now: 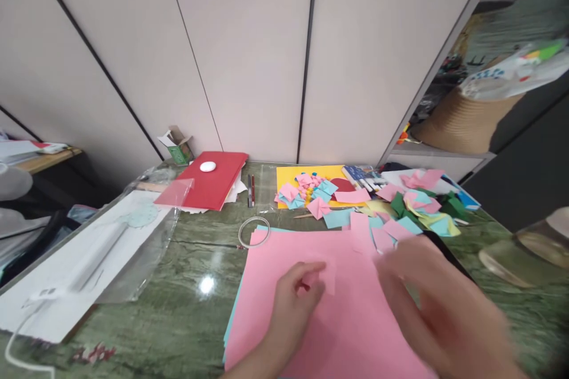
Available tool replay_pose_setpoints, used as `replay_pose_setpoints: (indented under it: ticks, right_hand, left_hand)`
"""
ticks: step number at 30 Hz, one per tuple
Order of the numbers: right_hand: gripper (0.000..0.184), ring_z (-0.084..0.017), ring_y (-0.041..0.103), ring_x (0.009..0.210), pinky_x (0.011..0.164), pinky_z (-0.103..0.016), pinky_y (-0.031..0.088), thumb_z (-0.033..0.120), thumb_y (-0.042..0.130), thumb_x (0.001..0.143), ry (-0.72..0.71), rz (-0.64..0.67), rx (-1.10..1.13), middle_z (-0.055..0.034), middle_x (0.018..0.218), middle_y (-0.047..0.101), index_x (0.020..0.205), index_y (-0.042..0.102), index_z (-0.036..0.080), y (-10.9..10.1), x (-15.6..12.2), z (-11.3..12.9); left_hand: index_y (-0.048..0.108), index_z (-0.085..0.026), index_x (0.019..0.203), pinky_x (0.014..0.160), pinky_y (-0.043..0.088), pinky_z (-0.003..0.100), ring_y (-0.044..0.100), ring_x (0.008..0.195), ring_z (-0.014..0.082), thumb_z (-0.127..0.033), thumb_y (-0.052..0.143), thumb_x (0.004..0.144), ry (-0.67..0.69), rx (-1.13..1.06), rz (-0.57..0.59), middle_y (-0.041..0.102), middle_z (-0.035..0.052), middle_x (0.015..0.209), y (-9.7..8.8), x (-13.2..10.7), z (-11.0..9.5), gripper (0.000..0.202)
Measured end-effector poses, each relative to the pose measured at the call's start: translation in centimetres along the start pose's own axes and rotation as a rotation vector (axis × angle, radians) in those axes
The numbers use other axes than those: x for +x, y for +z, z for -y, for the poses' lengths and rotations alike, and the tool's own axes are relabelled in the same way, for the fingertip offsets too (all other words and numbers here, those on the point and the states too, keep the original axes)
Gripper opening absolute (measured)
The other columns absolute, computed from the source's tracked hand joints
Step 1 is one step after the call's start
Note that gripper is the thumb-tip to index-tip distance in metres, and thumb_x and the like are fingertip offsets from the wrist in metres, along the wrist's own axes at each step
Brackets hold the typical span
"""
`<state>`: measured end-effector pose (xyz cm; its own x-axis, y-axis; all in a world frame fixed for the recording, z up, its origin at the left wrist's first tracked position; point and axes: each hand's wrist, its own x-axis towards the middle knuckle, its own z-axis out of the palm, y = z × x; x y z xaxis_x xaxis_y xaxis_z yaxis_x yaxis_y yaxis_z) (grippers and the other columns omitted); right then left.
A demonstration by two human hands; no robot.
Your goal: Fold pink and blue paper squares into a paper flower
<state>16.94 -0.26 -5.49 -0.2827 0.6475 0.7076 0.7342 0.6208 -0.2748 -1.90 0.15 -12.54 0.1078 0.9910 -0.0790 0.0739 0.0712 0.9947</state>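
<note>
A green marbled desk carries the clutter. At ten o'clock lies a red folder with a small white oval object on top, and a green and white carton stands behind it. Two pens lie just beside the folder. A tape ring sits near centre. At one o'clock a yellow sheet holds folded paper squares. At three o'clock stands a straw hat.

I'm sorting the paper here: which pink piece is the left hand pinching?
The small pink square in the left hand, lying over the big pink sheet. The other small pink pieces lie farther back among the blue and green scraps.
</note>
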Motion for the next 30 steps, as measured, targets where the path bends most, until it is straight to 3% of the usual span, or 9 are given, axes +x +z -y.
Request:
replay_pose_setpoints:
  ticks: [1, 3, 8, 11, 16, 19, 23, 28, 30]
  right_hand:
    - [0.013, -0.019, 0.059, 0.074, 0.067, -0.034, 0.045, 0.020, 0.050, 0.083, 0.036, -0.018, -0.016, -0.0027, 0.080, 0.063, 0.093, 0.058, 0.025, 1.3, 2.1, -1.7]
    - [0.014, -0.016, 0.060, 0.078, 0.070, -0.031, 0.047, 0.022, 0.046, 0.087, 0.359, 0.183, -0.080, -0.0021, 0.087, 0.065, 0.096, 0.057, 0.023, 4.5, 5.5, -5.8]
    - [0.023, -0.015, 0.059, 0.087, 0.077, -0.035, 0.050, 0.030, 0.049, 0.088, 0.514, 0.369, -0.159, -0.0058, 0.102, 0.060, 0.104, 0.057, 0.015, 11.5, 9.1, -14.8]
    - [0.031, -0.019, 0.057, 0.095, 0.079, -0.039, 0.049, 0.032, 0.051, 0.087, 0.570, 0.407, -0.225, -0.0078, 0.113, 0.055, 0.114, 0.052, 0.015, 14.4, 9.4, -16.4]
    - [0.032, -0.019, 0.057, 0.096, 0.080, -0.040, 0.049, 0.032, 0.052, 0.087, 0.627, 0.345, -0.361, -0.0081, 0.113, 0.055, 0.114, 0.051, 0.015, 17.2, 9.3, -16.1]
    - [0.033, -0.019, 0.057, 0.096, 0.080, -0.039, 0.049, 0.032, 0.052, 0.087, 0.561, 0.264, -0.388, -0.0088, 0.114, 0.054, 0.114, 0.051, 0.014, 16.7, 9.2, -15.8]
    - [0.022, -0.020, 0.059, 0.093, 0.085, -0.043, 0.043, 0.027, 0.049, 0.088, 0.399, 0.125, -0.363, -0.0089, 0.101, 0.062, 0.102, 0.059, 0.012, 13.2, 8.1, -14.8]
    - [0.015, -0.015, 0.061, 0.087, 0.088, -0.036, 0.038, 0.020, 0.050, 0.085, 0.165, 0.036, -0.255, -0.0029, 0.090, 0.070, 0.091, 0.064, 0.020, 7.1, 2.9, -9.6]
    - [0.014, -0.013, 0.062, 0.083, 0.085, -0.032, 0.039, 0.016, 0.052, 0.083, 0.103, 0.024, -0.206, 0.0007, 0.085, 0.070, 0.088, 0.063, 0.023, 5.0, 0.4, -6.8]
  left_hand:
    - [0.069, -0.019, 0.096, 0.072, 0.042, 0.027, 0.056, 0.081, 0.0178, -0.018, 0.057, 0.074, -0.002, -0.007, -0.008, 0.064, 0.0051, 0.090, 0.0, 0.0, 0.1, 0.025]
    - [0.068, -0.019, 0.096, 0.073, 0.042, 0.028, 0.055, 0.083, 0.0184, -0.018, 0.056, 0.074, -0.006, -0.011, -0.022, 0.064, 0.0052, 0.089, 0.0, 0.1, 0.2, 0.025]
    - [0.068, -0.018, 0.095, 0.073, 0.043, 0.028, 0.055, 0.082, 0.0186, -0.021, 0.057, 0.074, -0.020, -0.038, -0.049, 0.063, 0.0054, 0.088, 0.1, 0.3, 0.2, 0.024]
    - [0.068, -0.018, 0.095, 0.073, 0.043, 0.028, 0.055, 0.081, 0.0180, -0.020, 0.057, 0.073, -0.041, -0.058, -0.064, 0.063, 0.0055, 0.088, 0.1, 0.4, 0.1, 0.025]
    - [0.067, -0.017, 0.097, 0.079, 0.043, 0.029, 0.056, 0.091, 0.0202, -0.018, 0.055, 0.073, -0.042, -0.095, -0.075, 0.063, 0.0070, 0.093, 0.0, 0.5, 0.2, 0.027]
    - [0.066, -0.017, 0.098, 0.081, 0.044, 0.030, 0.056, 0.092, 0.0209, -0.019, 0.056, 0.073, -0.051, -0.121, -0.081, 0.063, 0.0072, 0.097, -0.2, 0.7, 0.5, 0.028]
    - [0.066, -0.017, 0.100, 0.073, 0.047, 0.031, 0.057, 0.078, 0.0181, -0.021, 0.060, 0.071, -0.096, -0.185, -0.080, 0.063, 0.0058, 0.092, -0.5, 1.1, 1.0, 0.030]
    - [0.070, -0.019, 0.089, 0.078, 0.045, 0.028, 0.057, 0.090, 0.0193, -0.022, 0.067, 0.070, -0.028, -0.303, -0.043, 0.066, 0.0051, 0.092, -0.8, 0.5, 1.1, 0.020]
    - [0.072, -0.020, 0.079, 0.074, 0.045, 0.026, 0.058, 0.082, 0.0169, -0.022, 0.071, 0.067, -0.001, -0.366, 0.018, 0.067, 0.0028, 0.080, -0.8, 0.0, 0.8, 0.012]
